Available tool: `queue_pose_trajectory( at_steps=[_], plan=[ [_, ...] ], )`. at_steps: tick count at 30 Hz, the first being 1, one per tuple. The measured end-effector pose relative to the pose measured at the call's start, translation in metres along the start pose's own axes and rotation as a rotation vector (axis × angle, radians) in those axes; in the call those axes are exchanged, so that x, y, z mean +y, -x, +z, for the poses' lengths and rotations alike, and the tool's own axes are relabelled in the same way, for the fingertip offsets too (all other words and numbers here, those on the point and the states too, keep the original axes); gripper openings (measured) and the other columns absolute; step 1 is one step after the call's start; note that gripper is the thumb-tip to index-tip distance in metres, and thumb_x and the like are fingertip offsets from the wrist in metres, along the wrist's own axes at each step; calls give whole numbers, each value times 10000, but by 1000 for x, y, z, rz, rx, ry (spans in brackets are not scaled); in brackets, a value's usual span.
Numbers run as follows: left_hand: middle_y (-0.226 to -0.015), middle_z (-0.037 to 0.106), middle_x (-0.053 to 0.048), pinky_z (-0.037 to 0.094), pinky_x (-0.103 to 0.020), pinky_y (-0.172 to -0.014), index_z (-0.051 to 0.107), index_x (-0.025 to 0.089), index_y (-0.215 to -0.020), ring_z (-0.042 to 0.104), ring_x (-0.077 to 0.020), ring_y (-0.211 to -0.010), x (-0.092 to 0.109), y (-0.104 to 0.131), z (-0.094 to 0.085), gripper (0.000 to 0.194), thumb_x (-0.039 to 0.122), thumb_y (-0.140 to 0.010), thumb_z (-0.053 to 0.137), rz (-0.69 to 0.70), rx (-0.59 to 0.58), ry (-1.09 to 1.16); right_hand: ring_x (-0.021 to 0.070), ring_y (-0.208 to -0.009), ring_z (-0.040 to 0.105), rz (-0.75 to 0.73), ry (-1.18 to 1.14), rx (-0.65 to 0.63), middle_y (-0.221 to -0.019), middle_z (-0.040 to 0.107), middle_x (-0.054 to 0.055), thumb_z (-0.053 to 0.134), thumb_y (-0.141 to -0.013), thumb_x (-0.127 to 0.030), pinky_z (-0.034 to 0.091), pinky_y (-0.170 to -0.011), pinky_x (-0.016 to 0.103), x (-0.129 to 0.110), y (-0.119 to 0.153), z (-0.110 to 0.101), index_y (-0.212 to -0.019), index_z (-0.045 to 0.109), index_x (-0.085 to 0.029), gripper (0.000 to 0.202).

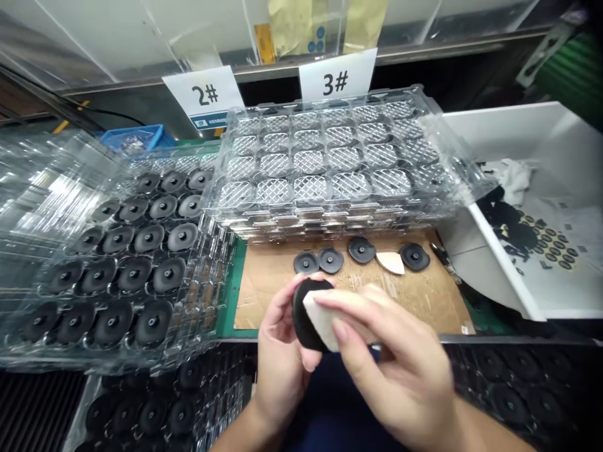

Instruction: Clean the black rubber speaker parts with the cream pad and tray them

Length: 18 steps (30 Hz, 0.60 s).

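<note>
In the head view my left hand grips a round black disc by its edge, just in front of the cardboard. My right hand pinches a pale, flat pad between thumb and fingers. The pad lies against the disc's face; its exact material I cannot make out. Beyond my hands, several black discs with small centre knobs rest on the cardboard sheet. Among them lies a cream-coloured, pointed pad.
Stacked clear plastic trays stand behind the cardboard. At left, a clear tray holds rows of black discs. To the right is a white bin with small parts and a crumpled white cloth. A blue basket sits back left.
</note>
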State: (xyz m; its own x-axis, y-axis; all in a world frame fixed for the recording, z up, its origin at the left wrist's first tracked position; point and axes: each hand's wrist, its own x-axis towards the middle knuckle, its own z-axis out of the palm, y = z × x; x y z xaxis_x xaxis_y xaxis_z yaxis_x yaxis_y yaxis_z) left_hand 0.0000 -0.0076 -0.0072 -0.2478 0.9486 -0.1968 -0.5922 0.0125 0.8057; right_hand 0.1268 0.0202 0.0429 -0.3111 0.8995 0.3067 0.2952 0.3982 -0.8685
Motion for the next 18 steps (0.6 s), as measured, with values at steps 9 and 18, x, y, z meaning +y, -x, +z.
queue_pose_trajectory(
  at_steps=[9, 18],
  plan=[
    [-1079, 671, -9, 472, -266, -890, 610, 273, -1062, 610, -223, -1012, 3, 1, -13, 566, 306, -528, 795, -158, 42, 164, 183, -914, 616, 343, 27, -117, -1004, 669, 5, 515, -847, -232, 498, -631, 239, 49, 19, -12, -991, 645, -271, 197],
    [-1071, 668, -22, 436, -325, -945, 601, 262, -1095, 587, -234, -1031, 0, 8, -1, 490, 270, -625, 738, -263, 71, 144, 145, -731, 555, -199, -9, -202, -855, 662, 40, 473, -818, -94, 416, -700, 312, -2, -11, 4, -1015, 597, -146, 238]
  ],
)
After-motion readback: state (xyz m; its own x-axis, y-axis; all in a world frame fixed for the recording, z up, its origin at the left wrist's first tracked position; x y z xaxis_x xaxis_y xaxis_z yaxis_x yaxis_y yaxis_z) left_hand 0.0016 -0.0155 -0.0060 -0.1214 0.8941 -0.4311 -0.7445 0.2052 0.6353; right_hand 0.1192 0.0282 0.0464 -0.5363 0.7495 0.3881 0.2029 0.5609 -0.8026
